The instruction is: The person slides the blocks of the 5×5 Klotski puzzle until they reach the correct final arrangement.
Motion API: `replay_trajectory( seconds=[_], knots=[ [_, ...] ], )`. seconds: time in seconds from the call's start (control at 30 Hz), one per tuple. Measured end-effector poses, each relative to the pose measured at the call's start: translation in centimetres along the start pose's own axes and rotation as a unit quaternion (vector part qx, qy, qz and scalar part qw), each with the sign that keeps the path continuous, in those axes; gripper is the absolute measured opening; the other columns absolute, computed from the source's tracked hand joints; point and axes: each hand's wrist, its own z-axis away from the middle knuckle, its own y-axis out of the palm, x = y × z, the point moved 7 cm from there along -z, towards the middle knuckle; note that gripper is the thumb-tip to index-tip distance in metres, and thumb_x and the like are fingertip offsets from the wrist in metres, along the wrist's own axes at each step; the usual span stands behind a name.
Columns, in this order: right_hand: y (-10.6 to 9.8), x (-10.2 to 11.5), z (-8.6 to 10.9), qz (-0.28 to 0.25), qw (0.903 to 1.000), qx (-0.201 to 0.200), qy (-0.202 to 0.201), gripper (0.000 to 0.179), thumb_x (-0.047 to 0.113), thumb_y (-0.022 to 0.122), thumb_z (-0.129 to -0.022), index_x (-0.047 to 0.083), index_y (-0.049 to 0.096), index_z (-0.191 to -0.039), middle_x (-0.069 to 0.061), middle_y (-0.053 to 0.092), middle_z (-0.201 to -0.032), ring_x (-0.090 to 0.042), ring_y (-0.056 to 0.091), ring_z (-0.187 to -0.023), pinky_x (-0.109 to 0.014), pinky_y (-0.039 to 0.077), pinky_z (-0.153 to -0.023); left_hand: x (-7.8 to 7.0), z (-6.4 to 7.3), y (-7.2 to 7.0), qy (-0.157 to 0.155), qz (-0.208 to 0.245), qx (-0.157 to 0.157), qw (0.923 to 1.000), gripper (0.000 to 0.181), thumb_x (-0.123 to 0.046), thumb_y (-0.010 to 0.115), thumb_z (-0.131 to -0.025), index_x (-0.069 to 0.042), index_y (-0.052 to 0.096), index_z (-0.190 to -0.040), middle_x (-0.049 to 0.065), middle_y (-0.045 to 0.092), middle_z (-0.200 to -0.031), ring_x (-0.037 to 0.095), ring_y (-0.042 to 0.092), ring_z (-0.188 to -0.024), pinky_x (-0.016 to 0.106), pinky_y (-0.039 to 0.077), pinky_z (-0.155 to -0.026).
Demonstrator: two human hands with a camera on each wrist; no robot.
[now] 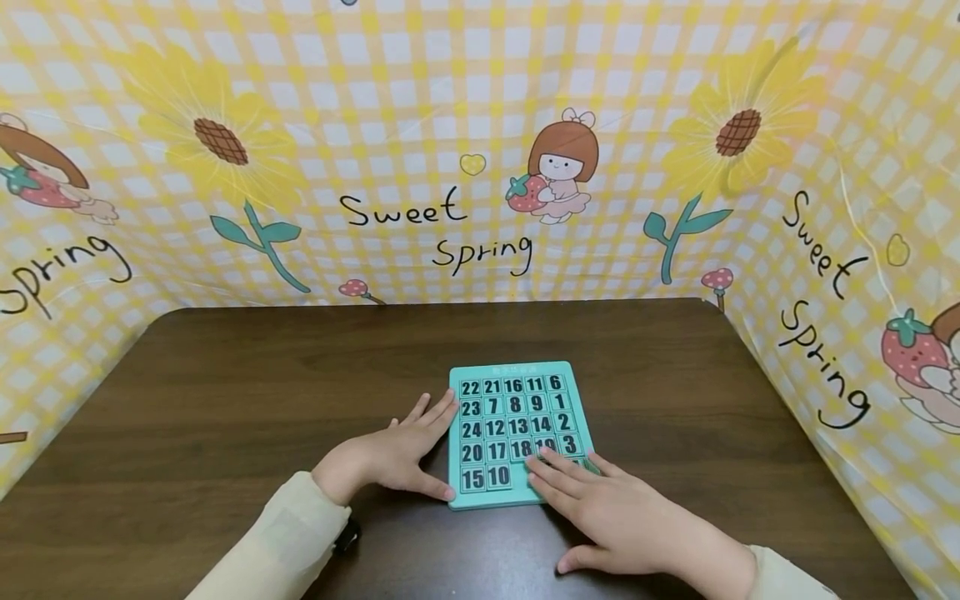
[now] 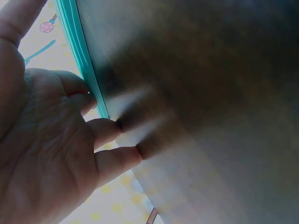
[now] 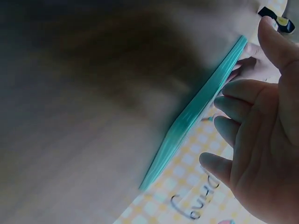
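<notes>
A turquoise number slide puzzle (image 1: 517,427) lies flat on the table, its black-numbered tiles set in rows. Beside its left edge is my left hand (image 1: 393,457), with thumb and fingers spread and their tips at the frame. My right hand (image 1: 611,512) reaches over the lower right corner, fingers extended on the tiles near 18 and 19, covering part of the bottom rows. A gap without a tile shows right of the 10. From the left wrist, the puzzle's side (image 2: 79,51) runs past the fingertips; the right wrist view shows its edge (image 3: 201,105) by the right fingers.
The dark wooden table (image 1: 300,358) has rounded far corners. Behind it and along both sides hangs a yellow checked cloth (image 1: 420,108) printed with sunflowers and lettering. A black band (image 1: 347,533) shows at the left wrist, below a pale sleeve (image 1: 281,533).
</notes>
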Motion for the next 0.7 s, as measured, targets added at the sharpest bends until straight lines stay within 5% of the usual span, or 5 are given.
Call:
replay_trajectory(
  seconds=[0.33, 0.7],
  knots=[
    [0.1, 1.5, -1.8, 0.029, 0.9987, 0.019, -0.037, 0.087, 0.072, 0.038, -0.093, 0.013, 0.031, -0.157, -0.001, 0.022, -0.166, -0.021, 0.021, -0.154, -0.057, 0.038, -0.111, -0.3, 0.0, 0.0, -0.004, -0.003, 0.0, 1.0, 0.117, -0.057, 0.075, -0.081, -0.014, 0.002, -0.161, 0.002, -0.01, -0.169, 0.036, -0.012, -0.154, 0.076, 0.009, -0.112],
    [0.4, 0.7, -1.0, 0.009, 0.9992, 0.036, -0.015, 0.087, 0.072, 0.039, -0.092, 0.015, 0.03, -0.157, 0.0, 0.02, -0.167, -0.021, 0.02, -0.154, -0.057, 0.036, -0.113, -0.1, 0.1, 0.0, -0.007, -0.003, -0.001, 1.0, 0.117, -0.057, 0.075, -0.08, -0.015, 0.002, -0.161, 0.001, -0.011, -0.169, 0.035, -0.012, -0.155, 0.076, 0.009, -0.112]
  ],
)
